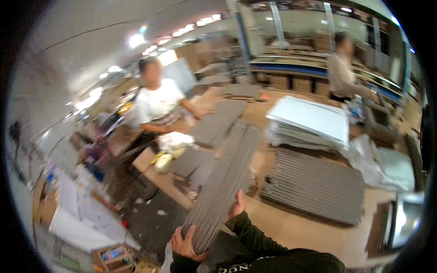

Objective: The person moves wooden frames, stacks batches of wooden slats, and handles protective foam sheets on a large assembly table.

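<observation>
A long grey-brown ribbed panel [221, 182] slants away from me across the near table edge, its far end over the tabletop. My left hand [184, 245] is closed around its near left corner, with the fingers on the ribbed face. On the right long edge, my right hand [236, 204] grips it with the thumb up; the other fingers are partly hidden by the panel. Whether it is one piece or several stacked together, I cannot tell. To the right lies a wider ribbed grey panel [314, 184], apart from both hands.
White sheets [307, 120] are stacked beyond the wider panel. Flat grey boards [218, 120] lie at the far left of the wooden table [291, 232]. A person in a white shirt [159, 102] stands there; another person [343, 70] is at the far right. A small open box [114, 257] sits lower left.
</observation>
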The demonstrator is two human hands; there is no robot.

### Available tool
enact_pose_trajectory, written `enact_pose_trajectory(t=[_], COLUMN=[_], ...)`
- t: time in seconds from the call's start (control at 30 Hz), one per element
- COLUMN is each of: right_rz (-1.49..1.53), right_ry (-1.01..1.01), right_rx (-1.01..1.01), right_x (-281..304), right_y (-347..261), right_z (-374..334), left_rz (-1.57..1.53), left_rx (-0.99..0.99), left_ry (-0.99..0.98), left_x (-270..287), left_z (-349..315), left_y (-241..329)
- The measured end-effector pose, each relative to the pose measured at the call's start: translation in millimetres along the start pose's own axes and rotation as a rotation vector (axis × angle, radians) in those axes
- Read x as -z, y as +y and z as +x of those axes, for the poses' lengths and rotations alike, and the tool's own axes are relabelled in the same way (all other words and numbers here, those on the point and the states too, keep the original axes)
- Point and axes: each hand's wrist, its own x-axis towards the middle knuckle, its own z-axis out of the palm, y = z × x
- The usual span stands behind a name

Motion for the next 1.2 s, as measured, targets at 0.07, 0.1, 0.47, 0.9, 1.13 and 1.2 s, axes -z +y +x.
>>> enact_pose_trajectory(t=[0.07, 0.1, 0.47, 0.9, 1.13, 1.2], right_rz=[-0.077, -0.023, 0.029, 0.106, 0.201, 0.139], right_ry=[0.097, 0.062, 0.157, 0.329, 0.234, 0.233], right_rx=[-0.065, -0.07, 0.528, 1.016, 1.166, 1.189], right_x=[-15, -5, 52, 148, 201, 247], right_y=[-16, -18, -127, -261, -348, -373], right_z=[-24, -26, -146, -344, -439, -458], left_rz=[-0.12, -0.181, -0.491, -0.621, -0.626, -0.55], left_rx=[0.06, 0.066, -0.481, -0.847, -0.974, -0.963], left_ry=[-0.112, -0.137, -0.275, -0.351, -0.309, -0.375], left_x=[-7, -15, -78, -65, -92, -87], left_z=[-13, -19, 13, -28, -55, -65], left_y=[9, 11, 97, 325, 470, 502])
